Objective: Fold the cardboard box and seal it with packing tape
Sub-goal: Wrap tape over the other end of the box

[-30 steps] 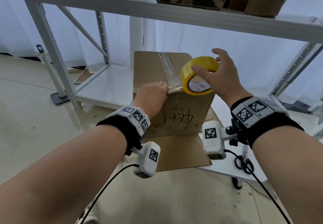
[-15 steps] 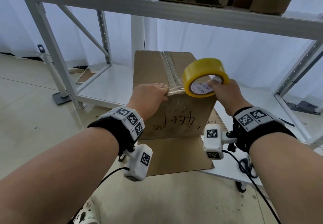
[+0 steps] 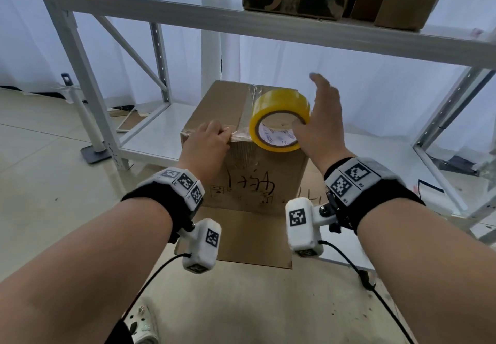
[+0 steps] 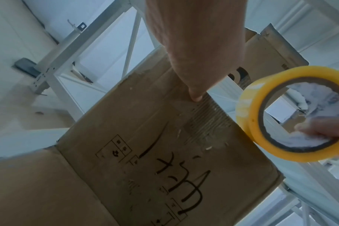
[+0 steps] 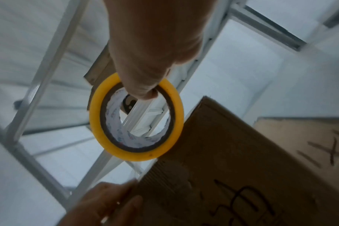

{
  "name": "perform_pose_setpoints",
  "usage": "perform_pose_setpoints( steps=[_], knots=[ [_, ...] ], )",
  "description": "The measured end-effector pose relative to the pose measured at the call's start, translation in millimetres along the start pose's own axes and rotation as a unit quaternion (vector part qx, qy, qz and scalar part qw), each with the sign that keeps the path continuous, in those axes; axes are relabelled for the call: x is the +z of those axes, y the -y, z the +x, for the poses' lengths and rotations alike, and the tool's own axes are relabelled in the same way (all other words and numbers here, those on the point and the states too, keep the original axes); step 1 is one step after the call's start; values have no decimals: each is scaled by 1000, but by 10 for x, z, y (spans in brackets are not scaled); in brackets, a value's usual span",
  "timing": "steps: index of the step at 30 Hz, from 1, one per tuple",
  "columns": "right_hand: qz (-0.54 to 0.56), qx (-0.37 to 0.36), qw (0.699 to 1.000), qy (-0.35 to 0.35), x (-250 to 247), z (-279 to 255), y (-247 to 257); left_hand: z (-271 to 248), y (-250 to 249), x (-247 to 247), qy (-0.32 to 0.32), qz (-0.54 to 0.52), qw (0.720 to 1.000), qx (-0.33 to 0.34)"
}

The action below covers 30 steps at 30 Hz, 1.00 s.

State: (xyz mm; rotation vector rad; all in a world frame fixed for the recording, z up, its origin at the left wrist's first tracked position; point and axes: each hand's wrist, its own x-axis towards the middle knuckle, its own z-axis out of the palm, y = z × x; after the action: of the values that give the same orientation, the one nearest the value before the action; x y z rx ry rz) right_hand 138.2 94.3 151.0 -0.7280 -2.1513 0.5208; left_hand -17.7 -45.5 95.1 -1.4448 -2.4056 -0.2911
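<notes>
R hand [image 3: 322,131] regripped; roll [image 3: 279,102] hides some fingers.

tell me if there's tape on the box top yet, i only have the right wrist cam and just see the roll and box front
observer: yes, a clear strip runs along the top seam of the cardboard box to its near edge
operator: is the left hand on it
observer: the left hand grips that edge beside the strip's end, fingers on top, thumb pressed to the front face
operator: bottom flaps shut
observer: no, a flap lies folded out flat toward the person
</notes>
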Motion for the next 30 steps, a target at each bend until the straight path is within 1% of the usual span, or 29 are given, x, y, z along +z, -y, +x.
perform_pose_setpoints(
  steps=[2, 3, 4, 5, 8, 10, 14, 17, 19, 23, 26, 30],
  knots=[
    [-35, -90, 994, 48, -15, 14, 66, -16, 2, -7, -16, -18, 1000, -15],
    [-52, -109, 989, 80, -11, 31, 76, -23, 14, -24, -22, -27, 999, -19],
    [-54, -106, 987, 108, -18, 54, 80, -29, 26, -32, -24, -32, 999, -19],
    [-40, -88, 987, 126, -30, 82, 81, -34, 31, -36, -23, -33, 999, -16],
    [31, -30, 986, 159, -84, 114, 125, -57, 21, -38, -12, -27, 1000, -11],
    [54, -3, 986, 155, -76, 118, 187, -50, 25, -48, -9, -22, 1000, -11],
    [0, 37, 994, 101, 1, 182, 289, -20, 60, -72, 10, -3, 1000, 6],
    [-9, 61, 993, 97, 33, 235, 353, -67, 58, -54, 28, -9, 999, -11],
    [-36, 51, 993, 100, 34, 236, 390, -82, 51, -37, 36, -15, 999, -24],
    [-60, 37, 993, 93, -43, 286, 438, -54, 81, -52, 45, -26, 998, -29],
    [-122, 17, 989, 85, -203, 339, 430, -60, 98, -44, 49, -24, 998, -28],
    [-196, 34, 974, 105, -274, 299, 276, -35, 91, -62, 51, -36, 997, -35]
  ],
)
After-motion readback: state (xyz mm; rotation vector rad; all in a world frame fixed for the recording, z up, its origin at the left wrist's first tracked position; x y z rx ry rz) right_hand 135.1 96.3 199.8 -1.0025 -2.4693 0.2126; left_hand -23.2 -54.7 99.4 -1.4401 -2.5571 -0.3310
